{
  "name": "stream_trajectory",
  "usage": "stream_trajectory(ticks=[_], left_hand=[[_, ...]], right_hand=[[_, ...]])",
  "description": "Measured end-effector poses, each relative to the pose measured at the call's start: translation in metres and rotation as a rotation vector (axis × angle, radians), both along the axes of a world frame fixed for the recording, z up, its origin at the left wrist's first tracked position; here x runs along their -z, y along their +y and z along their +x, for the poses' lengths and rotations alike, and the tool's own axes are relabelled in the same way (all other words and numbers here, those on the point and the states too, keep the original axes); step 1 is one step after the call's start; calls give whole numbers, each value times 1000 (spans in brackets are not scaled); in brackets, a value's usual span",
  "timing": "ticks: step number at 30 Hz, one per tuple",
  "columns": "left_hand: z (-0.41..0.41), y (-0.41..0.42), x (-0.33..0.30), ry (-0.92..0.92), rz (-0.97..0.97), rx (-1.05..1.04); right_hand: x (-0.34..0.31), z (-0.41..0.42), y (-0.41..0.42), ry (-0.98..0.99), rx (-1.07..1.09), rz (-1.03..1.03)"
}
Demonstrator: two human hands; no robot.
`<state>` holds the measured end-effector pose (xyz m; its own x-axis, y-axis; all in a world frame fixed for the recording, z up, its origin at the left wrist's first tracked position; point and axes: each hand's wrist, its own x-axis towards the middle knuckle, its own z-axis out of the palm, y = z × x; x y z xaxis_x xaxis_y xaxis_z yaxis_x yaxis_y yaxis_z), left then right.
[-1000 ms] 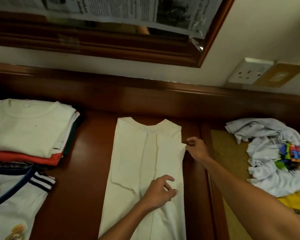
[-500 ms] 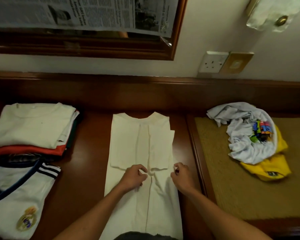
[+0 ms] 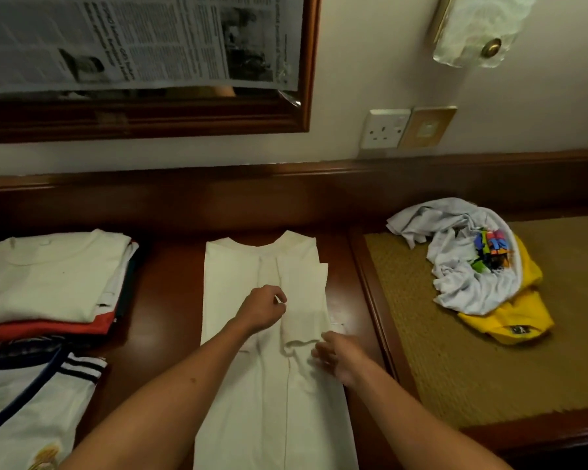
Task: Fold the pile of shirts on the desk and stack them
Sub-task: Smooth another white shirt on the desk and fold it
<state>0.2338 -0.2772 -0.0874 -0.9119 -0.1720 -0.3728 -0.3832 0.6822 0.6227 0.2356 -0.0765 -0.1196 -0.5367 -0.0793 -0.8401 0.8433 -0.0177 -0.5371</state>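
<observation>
**A:** Where was the shirt at that point?

**B:** The cream shirt lay flat on the dark wooden surface, collar toward the wall, both sides already folded in so that it made a long narrow strip. The folded stack sat well apart on the left, with a white jersey in front of it. The unfolded pile, a pale shirt over a yellow one, waited on the woven mat to the right.

**B:** And the hands?

**A:** The left hand rested on the middle of the strip with its fingers curled under; it looked like a pinch on the cloth near the centre seam, though I could not be sure. The right hand was at the right edge, just below the tucked sleeve, fingers bent onto the fabric. It was blurred, so a true grip could not be told.

**B:** How would it have handled?

**A:** Light, soft and limp, I judged. Thin cotton keeps no shape, so lifting by one point would have let the folded sides fall open. Against the polished wood it probably slid easily.

**B:** So where to take hold?

**A:** At both edges of the hem end, pinching every layer together, then carrying it up toward the collar.
</observation>
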Motion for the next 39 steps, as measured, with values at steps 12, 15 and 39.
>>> stream_trajectory(ticks=[12,15,39], left_hand=[[-157,24,29,-14,-254,420],[-168,29,46,-112,-425,509],[-182,-17,55,-19,-214,290]], right_hand=[[26,-19,-39,-163,176,85],[25,-19,-43,-99,157,137],[27,-26,-16,65,54,272]])
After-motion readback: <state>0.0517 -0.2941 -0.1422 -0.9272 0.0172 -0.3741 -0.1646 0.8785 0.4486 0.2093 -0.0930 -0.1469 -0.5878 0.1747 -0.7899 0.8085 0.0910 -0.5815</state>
